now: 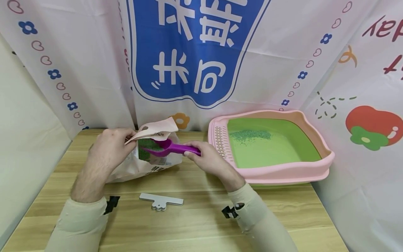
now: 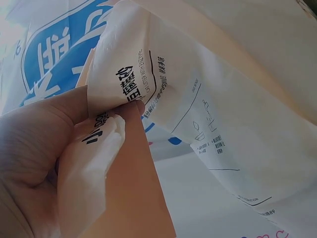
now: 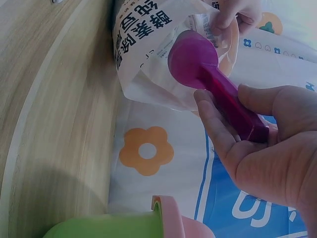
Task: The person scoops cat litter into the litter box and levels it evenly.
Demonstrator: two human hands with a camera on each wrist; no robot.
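A pale bag of cat litter (image 1: 126, 170) lies tilted on the table at the left, its mouth facing right and green granules (image 1: 146, 144) showing inside. My left hand (image 1: 108, 148) pinches the bag's top edge and holds it up; the left wrist view shows the folded, printed bag edge (image 2: 119, 74) between thumb and fingers. With my right hand (image 1: 207, 157) I grip the handle of a purple scoop (image 1: 180, 148). Its bowl sits in the bag's mouth. In the right wrist view the scoop (image 3: 193, 59) has its rounded underside toward the camera, which hides its contents.
A pink-rimmed litter box (image 1: 283, 171) with a green base stands at the right, a patch of green granules (image 1: 252, 134) on its floor. A grey bag clip (image 1: 161, 201) lies in front of the bag. Printed cloth (image 1: 100, 70) hangs behind the wooden table (image 1: 189, 217).
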